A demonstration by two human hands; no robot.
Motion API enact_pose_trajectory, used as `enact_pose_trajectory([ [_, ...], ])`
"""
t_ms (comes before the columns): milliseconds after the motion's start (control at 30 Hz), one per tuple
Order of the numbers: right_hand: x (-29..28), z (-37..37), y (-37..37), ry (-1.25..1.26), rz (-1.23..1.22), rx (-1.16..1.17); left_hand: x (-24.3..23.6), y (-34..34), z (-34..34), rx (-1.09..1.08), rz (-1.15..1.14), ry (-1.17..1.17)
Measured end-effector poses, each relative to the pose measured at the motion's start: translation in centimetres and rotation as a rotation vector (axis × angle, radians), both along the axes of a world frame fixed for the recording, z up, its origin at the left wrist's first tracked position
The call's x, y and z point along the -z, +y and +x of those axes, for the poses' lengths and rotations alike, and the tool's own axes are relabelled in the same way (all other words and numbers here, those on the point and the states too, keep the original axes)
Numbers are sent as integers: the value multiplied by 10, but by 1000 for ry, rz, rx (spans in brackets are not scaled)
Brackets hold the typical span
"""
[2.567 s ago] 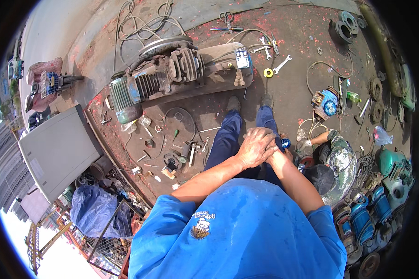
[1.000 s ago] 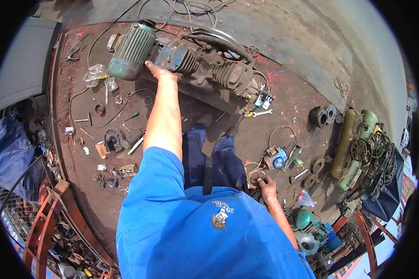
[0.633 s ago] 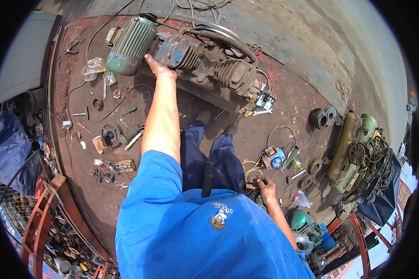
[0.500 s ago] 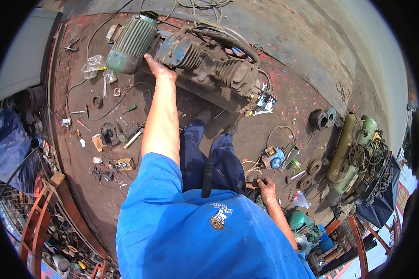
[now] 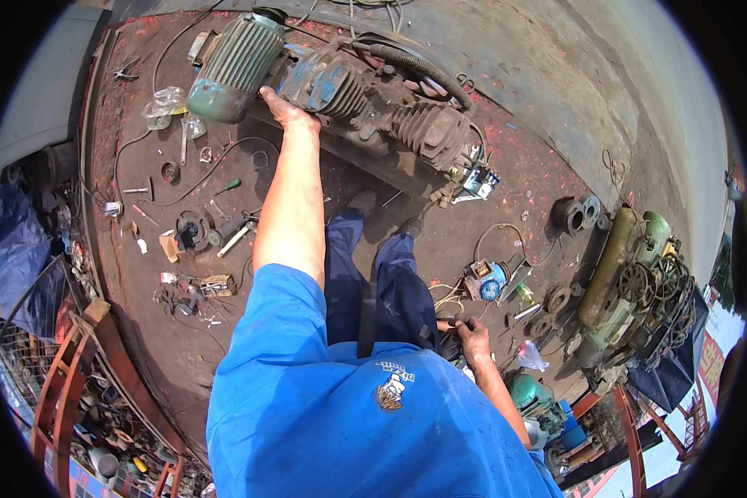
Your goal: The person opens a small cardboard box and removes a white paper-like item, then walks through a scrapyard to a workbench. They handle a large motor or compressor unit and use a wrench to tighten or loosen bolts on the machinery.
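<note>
An old air compressor (image 5: 340,93) with finned, dusty cylinders and flaking blue paint lies ahead of me, a green finned electric motor (image 5: 242,56) at its left end. My left hand (image 5: 292,112) reaches out at arm's length and grips the compressor beside the motor's lower end. One digit points up along the motor; the other fingers are mostly hidden. Beside my right thigh, my right hand (image 5: 475,339) is closed, fingers curled around a small dark thing that I cannot make out.
Tools and parts litter the floor at left, with a hammer (image 5: 238,238) and a green-handled screwdriver (image 5: 228,186). A small blue motor (image 5: 487,280) sits at right. Farther right stands another green compressor (image 5: 627,274). Hoses and cables trail about; a rusty red frame (image 5: 124,365) edges the left.
The view has shifted slightly, and the compressor now sits a little higher and farther right in it. My left hand stays on the compressor; my right hand remains curled by my thigh.
</note>
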State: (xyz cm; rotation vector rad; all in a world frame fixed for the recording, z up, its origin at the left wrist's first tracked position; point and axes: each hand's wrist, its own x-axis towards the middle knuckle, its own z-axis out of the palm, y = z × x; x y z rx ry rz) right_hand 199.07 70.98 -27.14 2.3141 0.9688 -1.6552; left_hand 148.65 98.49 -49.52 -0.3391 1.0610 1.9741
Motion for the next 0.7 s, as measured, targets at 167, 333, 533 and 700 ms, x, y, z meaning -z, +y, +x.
enact_pose_trajectory([
  [167, 22, 30, -27, 32, -6, 8, -35, -14, 15, 21, -178, 78],
  [333, 30, 35, -4, 81, -15, -33, -37, -3, 34, -64, -208, 97],
  [533, 49, 79, 30, 152, -21, -168, -33, -47, 85, -127, -517, 112],
  [700, 67, 133, 81, 142, -34, -234, -33, -86, 259, 41, -413, -171],
])
